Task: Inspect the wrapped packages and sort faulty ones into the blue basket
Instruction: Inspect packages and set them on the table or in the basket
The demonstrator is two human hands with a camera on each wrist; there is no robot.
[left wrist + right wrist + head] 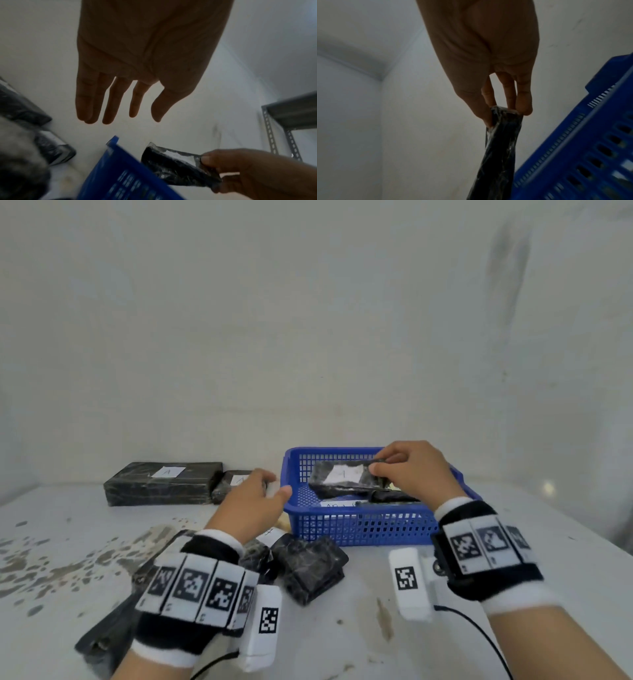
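white paper label [168, 472] on the large black package [161, 484] at the back of the desk: one handwritten mark, reads like "a". label [343, 474] on the package [346, 479] held over the blue basket [359, 525]: a single stroke, maybe "1". label in the basket [337, 504]: writing too blurred to read. wrist bands carry black-and-white square code markers [192, 583], no letters.
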